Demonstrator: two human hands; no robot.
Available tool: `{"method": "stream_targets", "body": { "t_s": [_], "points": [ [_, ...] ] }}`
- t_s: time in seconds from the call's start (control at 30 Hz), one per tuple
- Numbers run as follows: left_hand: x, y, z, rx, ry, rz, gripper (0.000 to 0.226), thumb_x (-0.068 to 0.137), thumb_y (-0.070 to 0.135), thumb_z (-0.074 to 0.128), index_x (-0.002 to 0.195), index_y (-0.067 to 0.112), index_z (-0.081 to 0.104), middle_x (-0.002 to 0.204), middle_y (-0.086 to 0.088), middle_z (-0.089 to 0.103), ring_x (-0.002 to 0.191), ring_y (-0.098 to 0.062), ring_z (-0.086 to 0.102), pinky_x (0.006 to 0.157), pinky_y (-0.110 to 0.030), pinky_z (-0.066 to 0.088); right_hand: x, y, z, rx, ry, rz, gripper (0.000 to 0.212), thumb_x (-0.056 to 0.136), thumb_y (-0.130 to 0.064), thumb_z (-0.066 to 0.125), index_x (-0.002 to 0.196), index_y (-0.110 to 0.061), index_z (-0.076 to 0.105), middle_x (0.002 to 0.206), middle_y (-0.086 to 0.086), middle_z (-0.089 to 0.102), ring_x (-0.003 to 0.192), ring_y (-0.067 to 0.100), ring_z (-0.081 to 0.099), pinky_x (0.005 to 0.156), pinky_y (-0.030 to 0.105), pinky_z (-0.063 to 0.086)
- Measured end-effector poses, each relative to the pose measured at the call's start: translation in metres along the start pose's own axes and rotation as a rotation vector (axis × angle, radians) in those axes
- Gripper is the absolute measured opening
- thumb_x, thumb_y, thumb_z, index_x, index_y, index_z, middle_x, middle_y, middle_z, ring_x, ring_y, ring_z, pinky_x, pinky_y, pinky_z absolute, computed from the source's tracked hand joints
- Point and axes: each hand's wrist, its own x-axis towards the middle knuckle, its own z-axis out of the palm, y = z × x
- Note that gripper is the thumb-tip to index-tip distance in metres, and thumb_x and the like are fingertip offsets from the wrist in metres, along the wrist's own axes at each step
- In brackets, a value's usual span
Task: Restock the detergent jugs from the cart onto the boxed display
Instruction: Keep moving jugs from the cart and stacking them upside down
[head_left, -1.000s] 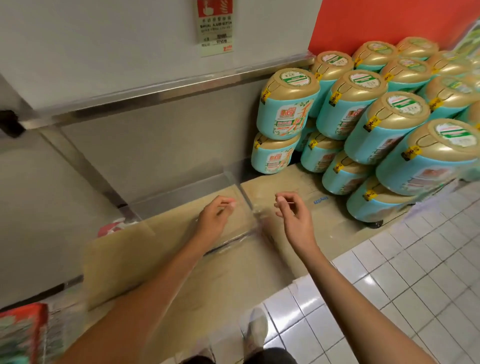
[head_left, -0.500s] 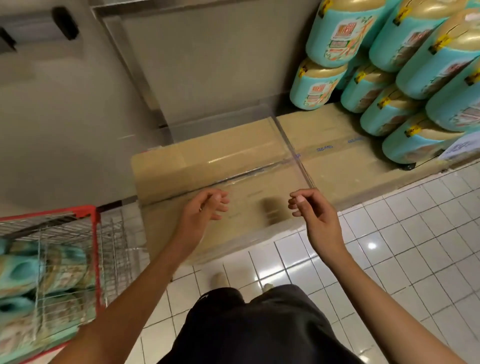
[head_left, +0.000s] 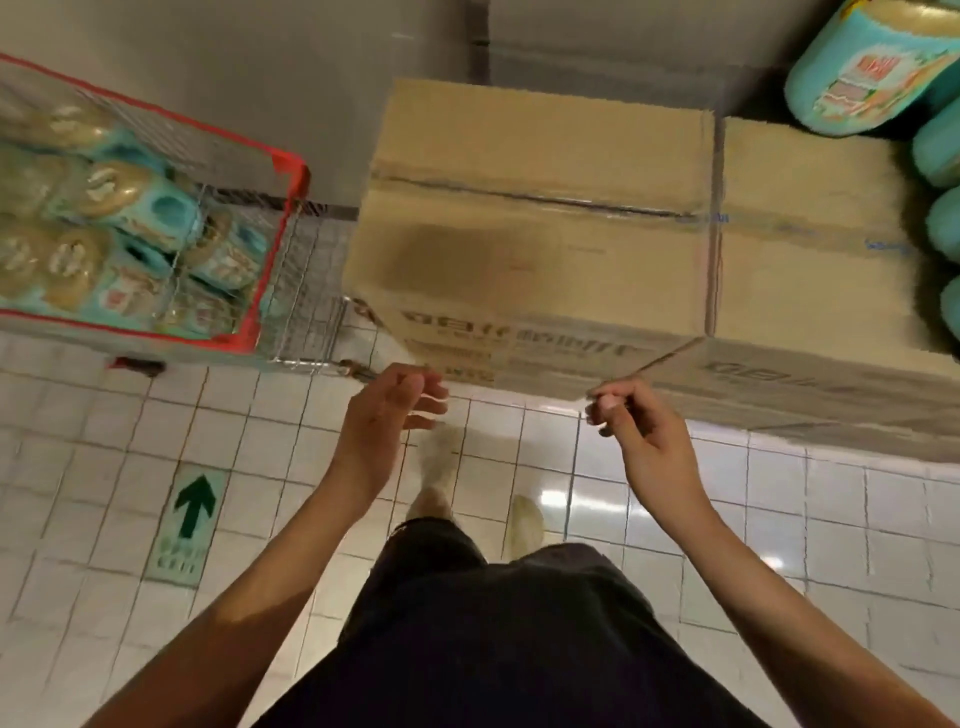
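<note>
Two brown cardboard boxes (head_left: 530, 223) stand side by side against the wall as the display base. Teal detergent jugs with gold caps (head_left: 862, 67) are stacked on the right box at the top right. More of these jugs (head_left: 130, 234) lie in the red-rimmed wire cart (head_left: 280, 208) at the left. My left hand (head_left: 387, 410) and my right hand (head_left: 634, 421) hover in front of the left box's near edge, over the floor. Both hold nothing, with fingers loosely curled and apart.
A white tiled floor (head_left: 779, 519) runs in front of the boxes, with a green arrow sticker (head_left: 189, 512) at the left. A grey wall (head_left: 260, 67) stands behind the cart and boxes. My dark shorts and shoes show below my hands.
My view has tilted down and swung left, so the cart has come further into view. Both hands have pulled back from the top of the box to its front edge.
</note>
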Motion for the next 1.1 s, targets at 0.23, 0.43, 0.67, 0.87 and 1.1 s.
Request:
{"method": "stream_targets", "body": {
  "t_s": [0.23, 0.43, 0.67, 0.87, 1.1],
  "points": [
    [-0.147, -0.064, -0.056, -0.112, 0.415, -0.114, 0.034, 0.106, 0.035, 0.049, 0.114, 0.009, 0.070, 0.107, -0.008, 0.077, 0.098, -0.030, 0.075, 0.079, -0.030, 0.061, -0.039, 0.004, 0.068, -0.060, -0.416, 0.022, 0.016, 0.108, -0.008, 0.055, 0.106, -0.011, 0.071, 0.087, 0.004, 0.073, 0.086, 0.014, 0.071, 0.081, 0.017, 0.053],
    [-0.247, -0.107, -0.119, -0.189, 0.737, -0.165, 0.029, 0.113, 0.025, 0.045, 0.113, 0.010, 0.070, 0.107, -0.007, 0.076, 0.098, -0.027, 0.074, 0.080, -0.029, 0.061, -0.050, -0.015, 0.186, -0.139, -0.753, -0.052, 0.018, 0.108, -0.006, 0.056, 0.107, -0.015, 0.072, 0.088, 0.004, 0.074, 0.086, 0.017, 0.071, 0.080, 0.019, 0.053],
    [-0.311, -0.138, -0.210, -0.262, 0.917, -0.174, 0.034, 0.105, 0.037, 0.046, 0.112, 0.015, 0.070, 0.107, -0.005, 0.077, 0.098, -0.025, 0.074, 0.080, -0.032, 0.060, -0.062, -0.042, 0.342, -0.278, -1.005, -0.156, 0.014, 0.108, -0.017, 0.058, 0.109, -0.015, 0.072, 0.095, -0.001, 0.075, 0.090, 0.015, 0.074, 0.082, 0.022, 0.056],
    [-0.288, -0.137, -0.295, -0.284, 0.922, -0.136, 0.036, 0.107, 0.036, 0.046, 0.117, 0.010, 0.068, 0.110, -0.007, 0.075, 0.101, -0.026, 0.073, 0.085, -0.034, 0.062, -0.057, -0.063, 0.417, -0.338, -1.042, -0.150, 0.015, 0.106, -0.024, 0.059, 0.109, -0.016, 0.071, 0.094, -0.001, 0.075, 0.092, 0.015, 0.072, 0.085, 0.021, 0.055],
    [-0.210, -0.104, -0.414, -0.283, 0.952, -0.094, 0.033, 0.107, 0.034, 0.044, 0.119, 0.012, 0.066, 0.112, -0.010, 0.073, 0.102, -0.024, 0.073, 0.084, -0.031, 0.062, 0.003, -0.072, 0.488, -0.407, -0.954, -0.092, 0.015, 0.108, -0.017, 0.057, 0.109, -0.022, 0.070, 0.092, -0.001, 0.075, 0.090, 0.016, 0.072, 0.082, 0.029, 0.056]
  ]
}}
